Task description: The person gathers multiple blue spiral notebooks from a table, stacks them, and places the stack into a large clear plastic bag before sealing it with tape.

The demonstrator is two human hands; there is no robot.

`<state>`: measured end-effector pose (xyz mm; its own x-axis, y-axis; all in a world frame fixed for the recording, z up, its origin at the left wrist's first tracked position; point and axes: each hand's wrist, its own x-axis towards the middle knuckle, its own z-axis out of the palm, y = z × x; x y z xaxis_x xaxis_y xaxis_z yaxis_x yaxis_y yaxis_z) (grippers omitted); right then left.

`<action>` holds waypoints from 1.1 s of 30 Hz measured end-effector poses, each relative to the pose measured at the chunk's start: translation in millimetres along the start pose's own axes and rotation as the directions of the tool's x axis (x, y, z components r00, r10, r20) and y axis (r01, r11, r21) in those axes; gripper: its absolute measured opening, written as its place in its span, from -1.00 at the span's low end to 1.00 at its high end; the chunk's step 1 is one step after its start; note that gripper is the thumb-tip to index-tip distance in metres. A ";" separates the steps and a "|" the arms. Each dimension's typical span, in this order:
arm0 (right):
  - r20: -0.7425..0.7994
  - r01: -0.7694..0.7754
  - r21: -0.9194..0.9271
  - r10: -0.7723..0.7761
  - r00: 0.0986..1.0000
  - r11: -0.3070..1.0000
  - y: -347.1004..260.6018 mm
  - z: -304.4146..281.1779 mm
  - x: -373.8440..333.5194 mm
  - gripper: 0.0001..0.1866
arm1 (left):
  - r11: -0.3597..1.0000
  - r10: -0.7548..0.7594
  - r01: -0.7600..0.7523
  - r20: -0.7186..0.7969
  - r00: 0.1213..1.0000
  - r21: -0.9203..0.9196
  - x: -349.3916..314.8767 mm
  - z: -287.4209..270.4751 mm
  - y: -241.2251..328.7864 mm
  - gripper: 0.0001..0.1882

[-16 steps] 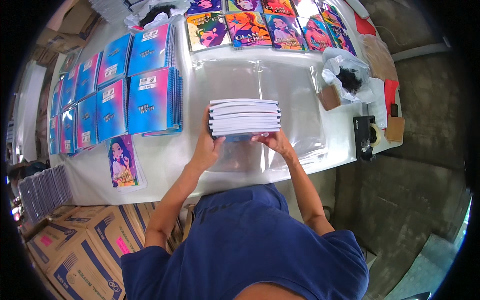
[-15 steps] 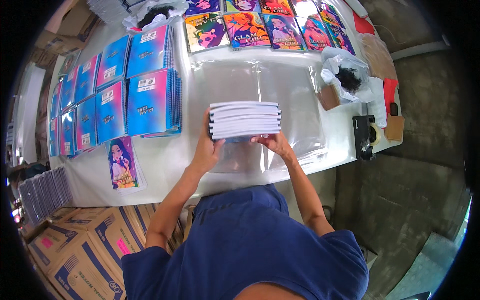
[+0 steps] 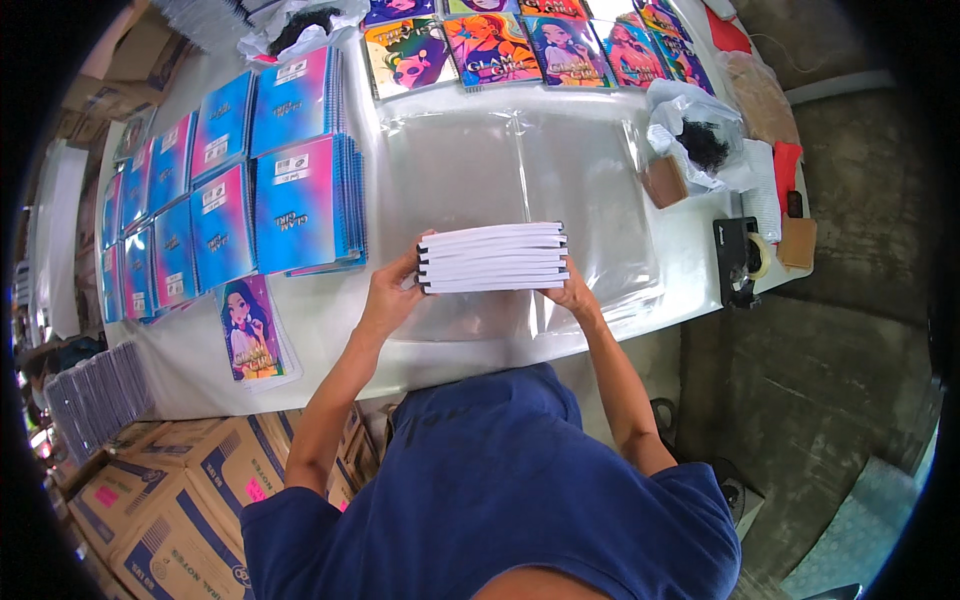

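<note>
Between both hands I hold a stack of notebooks (image 3: 492, 258), its white page edges facing up toward me and dark binding showing at the ends. My left hand (image 3: 392, 295) grips the stack's left end, fingers behind and thumb at the near side. My right hand (image 3: 574, 290) clasps its right end, the fingers partly hidden by the stack. Beneath lies a clear plastic sheet (image 3: 450, 160), spread on the white-covered table (image 3: 340, 370). Left of the stack are piles of blue and pink spiral notebooks (image 3: 305, 205).
Colourful illustrated notebooks (image 3: 575, 52) lie in rows at the far side. A loose illustrated cover (image 3: 250, 330) sits front left. To the right are a white plastic bag with black bits (image 3: 700, 140), a brown block (image 3: 663, 183) and a tape dispenser (image 3: 737, 262). Cartons (image 3: 185, 510) stand lower left.
The stack has come slightly nearer to me and tilted, its right end a little farther away. Both hands stay on it, the left one shifting its grip along the end.
</note>
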<state>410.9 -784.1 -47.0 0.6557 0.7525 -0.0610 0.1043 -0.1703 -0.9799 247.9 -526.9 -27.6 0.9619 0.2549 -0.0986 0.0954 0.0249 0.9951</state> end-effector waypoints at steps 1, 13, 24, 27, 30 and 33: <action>-0.030 -0.129 0.186 0.137 0.990 0.974 -2.2 5.1 -0.9 -0.09 | 0.998 0.015 -0.015 0.002 1.000 0.064 1.8 -1.5 -0.1 -0.25; -0.059 -0.546 0.302 0.586 0.808 0.782 -40.0 -59.4 60.5 -0.32 | 0.857 -0.446 0.462 0.120 0.887 -0.230 125.5 27.2 18.9 -0.57; -0.131 -0.592 0.096 0.600 0.789 0.800 -17.7 -60.0 51.1 -0.31 | 0.931 -0.344 0.359 -0.167 0.924 0.072 124.6 55.3 -22.4 -0.66; -0.243 -0.507 -0.235 0.455 0.857 0.829 -21.4 -59.8 48.8 -0.39 | 0.930 -0.262 0.305 -0.209 0.942 0.207 126.2 54.3 -28.0 -0.62; -0.342 -0.342 -0.641 0.143 0.929 0.687 -7.9 -57.7 36.6 -0.44 | 0.906 -0.195 0.276 -0.260 0.945 0.321 122.6 55.1 -27.5 -0.58; -0.542 -0.402 -0.589 0.026 0.840 0.701 -4.7 -92.1 0.1 -0.46 | 0.888 -0.056 0.182 -0.295 0.954 0.421 103.9 49.4 -25.1 -0.51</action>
<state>479.4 -841.8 -24.9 0.9588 0.2830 0.0262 0.2502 -0.7968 -0.5500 358.1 -548.8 -62.9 0.8367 0.5269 -0.1494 0.3680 -0.3388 0.8659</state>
